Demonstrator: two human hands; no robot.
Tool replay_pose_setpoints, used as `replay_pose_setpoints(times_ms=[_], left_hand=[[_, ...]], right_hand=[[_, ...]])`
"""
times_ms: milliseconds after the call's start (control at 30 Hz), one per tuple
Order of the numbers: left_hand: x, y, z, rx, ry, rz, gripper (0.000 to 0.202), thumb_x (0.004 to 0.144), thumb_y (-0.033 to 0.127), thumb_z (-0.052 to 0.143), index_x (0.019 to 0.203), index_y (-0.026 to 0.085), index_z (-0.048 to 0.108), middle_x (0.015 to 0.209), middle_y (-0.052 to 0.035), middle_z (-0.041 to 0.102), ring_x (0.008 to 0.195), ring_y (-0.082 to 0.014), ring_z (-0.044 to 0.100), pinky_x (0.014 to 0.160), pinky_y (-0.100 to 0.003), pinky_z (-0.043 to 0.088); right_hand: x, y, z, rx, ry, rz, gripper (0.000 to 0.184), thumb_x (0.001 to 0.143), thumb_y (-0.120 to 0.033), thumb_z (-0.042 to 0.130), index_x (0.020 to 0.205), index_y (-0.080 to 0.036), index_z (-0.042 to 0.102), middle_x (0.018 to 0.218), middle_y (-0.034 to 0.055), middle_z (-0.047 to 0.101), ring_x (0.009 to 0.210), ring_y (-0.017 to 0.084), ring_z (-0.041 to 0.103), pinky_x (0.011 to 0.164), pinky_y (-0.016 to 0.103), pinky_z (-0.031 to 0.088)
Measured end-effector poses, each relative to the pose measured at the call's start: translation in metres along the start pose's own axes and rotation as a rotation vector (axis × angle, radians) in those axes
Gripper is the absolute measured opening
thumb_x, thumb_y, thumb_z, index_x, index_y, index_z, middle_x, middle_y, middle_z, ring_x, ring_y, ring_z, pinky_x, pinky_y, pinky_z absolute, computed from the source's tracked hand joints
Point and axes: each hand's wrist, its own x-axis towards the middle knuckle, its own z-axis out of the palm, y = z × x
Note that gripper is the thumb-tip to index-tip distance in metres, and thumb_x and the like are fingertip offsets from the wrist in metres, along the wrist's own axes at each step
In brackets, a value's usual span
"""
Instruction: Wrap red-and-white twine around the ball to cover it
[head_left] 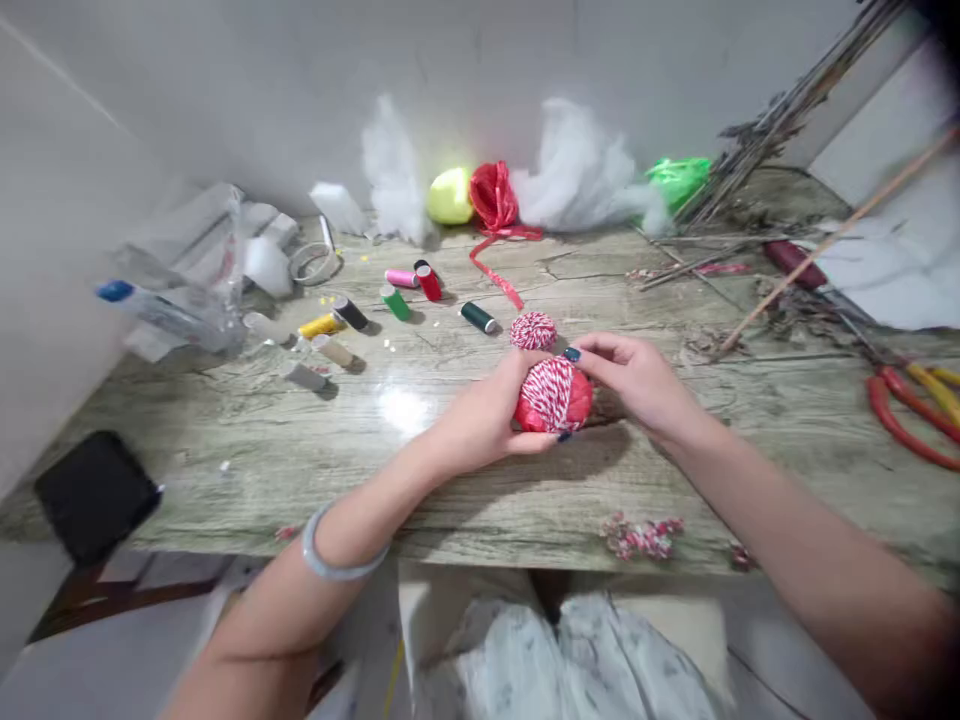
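A red ball partly wound with red-and-white twine (553, 395) is held a little above the table. My left hand (491, 405) wraps round its left side, the thumb under the near edge and the fingers behind. At the ball's upper right, my right hand (626, 375) has its thumb and fingertips pinched together; the twine in that pinch is too small to make out clearly. Just beyond the ball sits a small coil of the same red-and-white twine (533, 330). A red ribbon (497, 275) trails on the table behind the coil.
Several thread spools, among them a dark green spool (478, 318), lie left of centre. Red ribbon roll (493, 195), yellow bundle (451, 196) and white stuffing (577, 170) line the wall. Scissors (911, 410) and dry twigs (780, 120) are on the right; a black pad (97, 495) is at left.
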Motion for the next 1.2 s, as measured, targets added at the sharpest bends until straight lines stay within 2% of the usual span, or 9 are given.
replay_pose_setpoints(times_ms=[100,200,433,700,833,967,1067,1133,1200], left_hand=[[0.001,0.000,0.002,0.066,0.021,-0.051,0.075,0.074,0.038,0.074,0.135,0.022,0.033,0.132,-0.0153,0.054,0.111,-0.0318,0.063,0.086,-0.041,0.053],[0.002,-0.001,0.005,0.117,0.069,-0.073,0.076,0.073,0.039,0.075,0.135,0.021,0.033,0.133,-0.0170,0.052,0.108,-0.0335,0.064,0.082,-0.043,0.053],[0.002,-0.002,0.008,0.161,0.177,-0.108,0.071,0.075,0.045,0.073,0.131,0.022,0.035,0.127,-0.0143,0.054,0.101,-0.0309,0.067,0.074,-0.039,0.054],[0.002,-0.005,0.009,0.160,0.178,-0.183,0.076,0.072,0.046,0.077,0.130,0.021,0.033,0.129,-0.0163,0.053,0.105,-0.0364,0.065,0.077,-0.045,0.053],[0.003,-0.010,0.010,-0.050,0.211,-0.183,0.075,0.073,0.053,0.076,0.126,0.020,0.033,0.126,-0.0158,0.053,0.108,-0.0344,0.061,0.086,-0.046,0.051],[0.005,-0.015,0.014,-0.369,0.263,-0.139,0.068,0.073,0.049,0.077,0.116,0.020,0.034,0.122,-0.0113,0.052,0.112,-0.0274,0.057,0.094,-0.040,0.049],[0.006,-0.012,0.017,-0.576,0.218,-0.216,0.065,0.072,0.049,0.078,0.111,0.021,0.034,0.112,-0.0069,0.052,0.090,-0.0182,0.060,0.076,-0.032,0.054],[0.006,-0.007,0.017,-0.723,0.165,-0.292,0.060,0.078,0.056,0.070,0.110,0.022,0.033,0.102,-0.0035,0.052,0.068,-0.0108,0.055,0.058,-0.026,0.052],[0.006,-0.002,0.017,-0.831,0.145,-0.346,0.059,0.082,0.062,0.061,0.114,0.022,0.033,0.095,-0.0018,0.052,0.059,-0.0081,0.050,0.048,-0.023,0.048]], right_hand=[[-0.001,-0.005,0.000,-0.073,0.079,-0.104,0.018,0.074,-0.035,0.075,0.080,-0.019,0.071,0.073,-0.0013,0.065,0.066,0.011,0.053,0.061,0.023,0.042],[-0.004,-0.008,0.000,-0.178,0.129,-0.235,0.011,0.077,-0.029,0.072,0.080,-0.019,0.070,0.075,-0.0008,0.066,0.069,0.012,0.056,0.064,0.024,0.044],[-0.014,-0.010,0.005,-0.471,0.170,-0.518,0.004,0.087,-0.020,0.064,0.086,-0.020,0.068,0.081,-0.0002,0.063,0.074,0.013,0.058,0.068,0.025,0.046],[-0.020,-0.014,0.009,-0.659,0.156,-0.749,0.010,0.088,-0.011,0.061,0.090,-0.019,0.067,0.081,0.0013,0.064,0.075,0.013,0.059,0.069,0.027,0.047],[-0.023,-0.012,0.011,-0.746,0.137,-0.863,0.010,0.089,-0.011,0.061,0.093,-0.018,0.067,0.084,0.0040,0.067,0.076,0.015,0.061,0.070,0.028,0.048],[-0.024,-0.008,0.011,-0.858,0.115,-0.945,0.010,0.089,-0.010,0.061,0.095,-0.016,0.067,0.083,0.0057,0.067,0.074,0.015,0.061,0.068,0.028,0.048],[-0.024,-0.007,0.011,-0.960,0.116,-1.017,0.011,0.088,-0.010,0.062,0.096,-0.016,0.068,0.082,0.0057,0.068,0.073,0.017,0.061,0.068,0.030,0.047],[-0.024,-0.007,0.010,-1.010,0.114,-1.062,0.012,0.088,-0.010,0.062,0.097,-0.016,0.068,0.081,0.0055,0.068,0.073,0.017,0.061,0.068,0.031,0.046],[-0.024,-0.007,0.009,-1.046,0.104,-1.088,0.013,0.088,-0.011,0.062,0.098,-0.016,0.068,0.081,0.0056,0.069,0.073,0.017,0.060,0.068,0.031,0.046]])
